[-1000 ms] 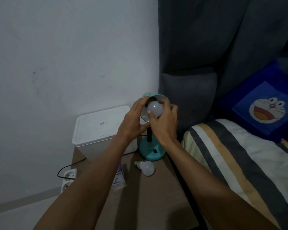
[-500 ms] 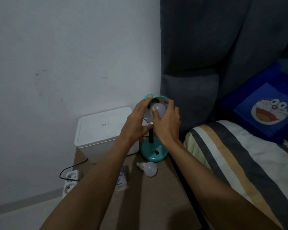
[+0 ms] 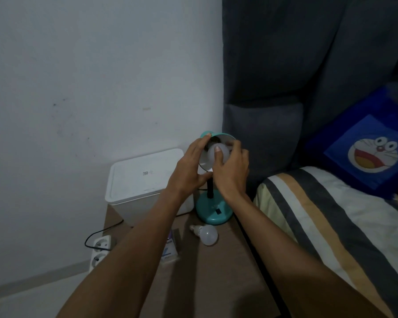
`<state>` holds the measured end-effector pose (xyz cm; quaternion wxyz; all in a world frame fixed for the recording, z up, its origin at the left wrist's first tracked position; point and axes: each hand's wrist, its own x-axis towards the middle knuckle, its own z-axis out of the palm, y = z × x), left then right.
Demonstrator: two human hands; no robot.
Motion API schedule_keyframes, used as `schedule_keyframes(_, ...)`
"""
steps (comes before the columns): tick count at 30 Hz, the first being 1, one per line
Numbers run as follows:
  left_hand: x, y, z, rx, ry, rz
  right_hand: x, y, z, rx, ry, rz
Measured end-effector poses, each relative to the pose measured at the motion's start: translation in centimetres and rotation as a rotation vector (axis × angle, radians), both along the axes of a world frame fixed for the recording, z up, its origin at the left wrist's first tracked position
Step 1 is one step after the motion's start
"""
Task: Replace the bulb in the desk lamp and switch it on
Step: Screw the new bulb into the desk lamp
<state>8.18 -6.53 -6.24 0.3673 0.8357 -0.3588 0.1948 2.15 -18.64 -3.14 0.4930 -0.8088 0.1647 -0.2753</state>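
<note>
The person is standing over the side table [image 3: 216, 283], both hands up at the lamp [image 3: 213, 210]. The left hand [image 3: 189, 171] is cupping the shade [image 3: 228, 137] from the left, fingers spread along its rim, steadying it. The right hand [image 3: 231, 171] is pinching the bulb [image 3: 218, 153] inside the shade, thumb across its dome, other fingers wrapping the far side. The bulb is sitting in the mouth of the shade; whether its base is engaging the socket is unclear, since the hands are hiding it. A spare bulb [image 3: 207, 235] is lying on its side on the table just in front of the lamp base. Judgement: the bulb is light, smooth and breakable, so gripping it around the widest part of the dome with gentle fingertip pressure seems best, while bracing the thin shade rather than the neck.
</note>
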Motion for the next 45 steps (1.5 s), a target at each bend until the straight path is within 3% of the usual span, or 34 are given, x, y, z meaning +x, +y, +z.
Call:
schedule_keyframes(7,0.08,0.34,0.0,-0.011,0.001,-0.004,0.07,-0.63,-0.15,0.08,0.055,-0.02)
schedule_keyframes(16,0.1,0.04,-0.15,-0.016,0.008,-0.004,0.17,-0.51,-0.56,-0.045,-0.006,0.056)
schedule_keyframes(21,0.28,0.19,-0.26,-0.001,0.006,0.005,0.28,-0.81,-0.68,0.024,0.001,0.018)
schedule_keyframes(28,0.12,0.0,-0.26,-0.006,0.012,-0.002,0.1,-0.32,-0.67,-0.104,-0.034,0.033)
schedule_keyframes(35,0.32,0.26,-0.44,-0.006,0.026,0.0,0.34,-0.94,-0.37,-0.048,0.012,0.027)
schedule_keyframes(45,0.0,-0.15,-0.19,-0.034,0.036,-0.016,0.54,-0.92,-0.43,-0.126,0.055,0.061)
